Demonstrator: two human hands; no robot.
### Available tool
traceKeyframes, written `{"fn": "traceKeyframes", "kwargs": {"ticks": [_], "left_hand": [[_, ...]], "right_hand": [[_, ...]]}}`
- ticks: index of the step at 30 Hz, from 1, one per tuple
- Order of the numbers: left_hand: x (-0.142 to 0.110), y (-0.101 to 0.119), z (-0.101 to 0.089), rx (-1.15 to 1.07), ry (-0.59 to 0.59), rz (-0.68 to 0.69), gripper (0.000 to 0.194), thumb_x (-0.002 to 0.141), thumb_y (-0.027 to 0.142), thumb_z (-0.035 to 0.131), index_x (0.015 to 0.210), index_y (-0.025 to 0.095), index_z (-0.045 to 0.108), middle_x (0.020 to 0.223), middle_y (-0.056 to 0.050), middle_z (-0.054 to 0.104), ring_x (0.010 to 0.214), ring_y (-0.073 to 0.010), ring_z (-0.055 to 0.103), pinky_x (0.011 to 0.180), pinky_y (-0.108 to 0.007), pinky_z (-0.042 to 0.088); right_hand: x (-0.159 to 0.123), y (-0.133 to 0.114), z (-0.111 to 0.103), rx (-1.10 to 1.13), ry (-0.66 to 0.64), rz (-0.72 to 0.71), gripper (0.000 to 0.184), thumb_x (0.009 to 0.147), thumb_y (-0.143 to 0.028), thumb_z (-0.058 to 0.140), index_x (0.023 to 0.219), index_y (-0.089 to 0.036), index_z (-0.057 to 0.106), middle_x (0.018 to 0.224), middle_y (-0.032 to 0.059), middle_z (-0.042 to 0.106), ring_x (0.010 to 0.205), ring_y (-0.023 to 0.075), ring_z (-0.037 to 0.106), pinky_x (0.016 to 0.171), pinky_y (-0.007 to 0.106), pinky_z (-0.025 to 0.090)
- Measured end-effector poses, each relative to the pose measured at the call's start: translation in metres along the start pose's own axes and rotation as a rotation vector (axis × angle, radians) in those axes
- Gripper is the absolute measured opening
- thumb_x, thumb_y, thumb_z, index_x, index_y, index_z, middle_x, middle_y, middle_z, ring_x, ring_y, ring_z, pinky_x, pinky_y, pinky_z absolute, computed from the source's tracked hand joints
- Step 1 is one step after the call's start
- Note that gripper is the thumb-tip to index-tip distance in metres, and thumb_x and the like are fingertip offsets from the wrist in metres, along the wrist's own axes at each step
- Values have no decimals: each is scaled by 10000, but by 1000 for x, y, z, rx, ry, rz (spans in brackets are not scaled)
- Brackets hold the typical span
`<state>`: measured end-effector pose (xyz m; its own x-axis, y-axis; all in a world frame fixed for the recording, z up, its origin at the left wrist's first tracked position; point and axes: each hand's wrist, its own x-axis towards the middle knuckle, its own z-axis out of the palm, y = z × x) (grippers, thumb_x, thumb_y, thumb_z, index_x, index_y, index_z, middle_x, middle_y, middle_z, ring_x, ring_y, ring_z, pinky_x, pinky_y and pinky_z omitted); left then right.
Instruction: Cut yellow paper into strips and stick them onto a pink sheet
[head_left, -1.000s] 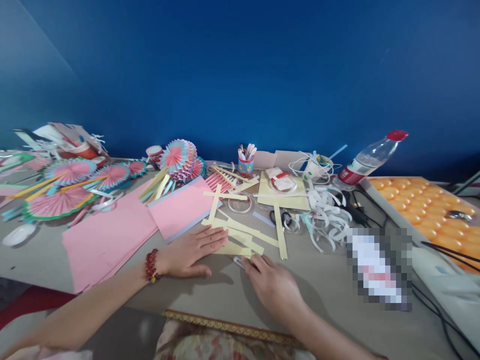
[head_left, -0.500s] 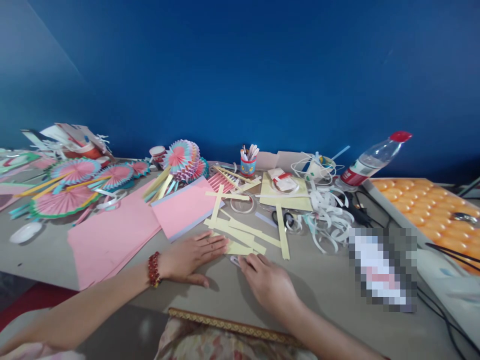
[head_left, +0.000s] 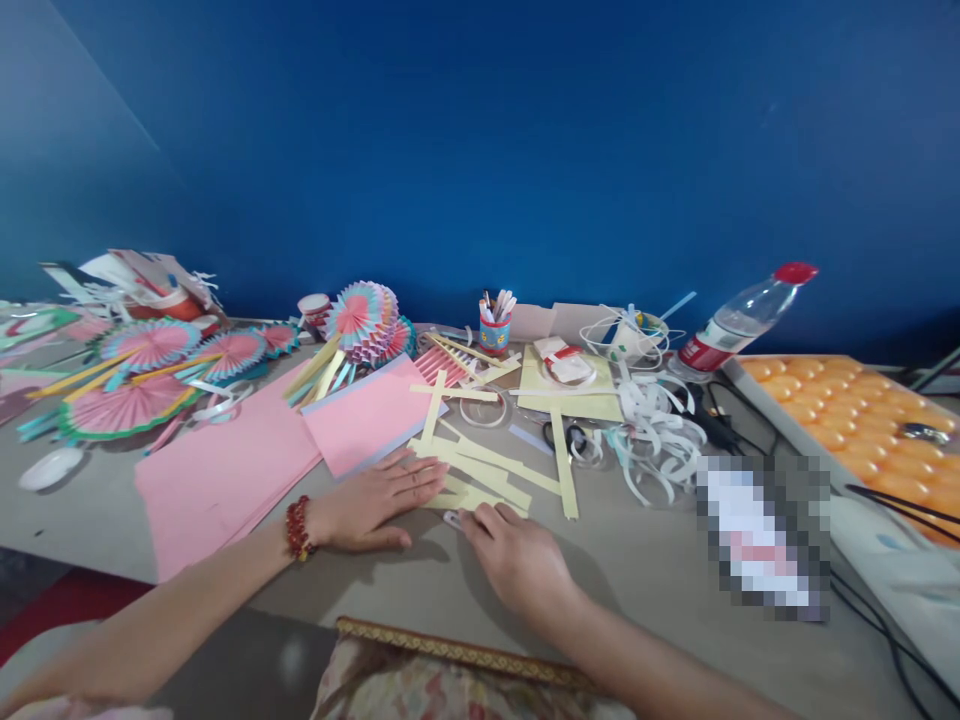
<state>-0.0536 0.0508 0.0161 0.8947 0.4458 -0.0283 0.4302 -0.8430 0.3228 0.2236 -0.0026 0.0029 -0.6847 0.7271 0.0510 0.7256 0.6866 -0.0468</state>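
My left hand [head_left: 375, 502], a red bead bracelet [head_left: 298, 528] on its wrist, lies flat with fingers stretched over pale yellow paper [head_left: 476, 495] near the table's front. Just right of it, my right hand [head_left: 517, 560] is closed on a small white tool [head_left: 452, 519]; only its rounded end shows, and the rest is hidden under the fingers. This tool is at the lower edge of the yellow paper. Beyond the hands lie several loose yellow paper strips [head_left: 566, 465], some crossing each other.
Pink paper sheets [head_left: 225, 480] and folded paper fans [head_left: 127, 400] spread to the left. A pen cup [head_left: 495, 335] stands at the back. Rightward are curled white strips [head_left: 660, 430], a plastic bottle [head_left: 739, 325], an orange padded surface [head_left: 832, 420] and black cables [head_left: 877, 615].
Both hands have shifted slightly left along the yellow paper. The white tool has moved left with my right hand.
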Motion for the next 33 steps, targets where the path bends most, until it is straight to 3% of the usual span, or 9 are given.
{"fn": "traceKeyframes", "kwargs": {"ticks": [5,10,18,27,33], "left_hand": [[-15,-3,4,9,-34,-2,759,988,592,411,1585,297,47,1621,-50,223,1504,-265,167,1233,-485,-6],[-20,-1,12,27,-56,-12,822,978,606,425,1584,269,-16,1629,-76,186,1504,-257,175,1233,-482,0],[-18,0,9,65,-115,-2,862,974,620,411,1579,229,-63,1633,-100,142,1513,-259,123,1230,-479,-28],[-19,-1,10,73,-86,8,875,963,617,447,1584,230,-32,1627,-105,182,1505,-272,166,1230,-491,-25],[-11,12,13,116,-22,-59,915,930,651,479,1588,223,10,1619,-106,219,1495,-300,194,1228,-505,-23]], "right_hand": [[0,0,-1,13,-16,21,364,895,-116,586,1252,-186,583,994,64,662,887,204,607,580,270,455],[1,1,-2,7,-35,2,413,871,-100,593,1277,-172,565,1015,82,661,904,212,604,590,265,454],[4,-5,1,-6,-4,-11,392,872,-94,595,1257,-161,571,998,80,658,879,215,604,577,282,459],[13,-13,-3,5,-4,-41,344,884,-108,589,1226,-149,575,995,84,657,865,216,597,579,282,461],[12,2,-7,13,-61,-16,313,925,-149,561,1233,-197,590,1011,72,658,903,211,599,615,259,440]]}}
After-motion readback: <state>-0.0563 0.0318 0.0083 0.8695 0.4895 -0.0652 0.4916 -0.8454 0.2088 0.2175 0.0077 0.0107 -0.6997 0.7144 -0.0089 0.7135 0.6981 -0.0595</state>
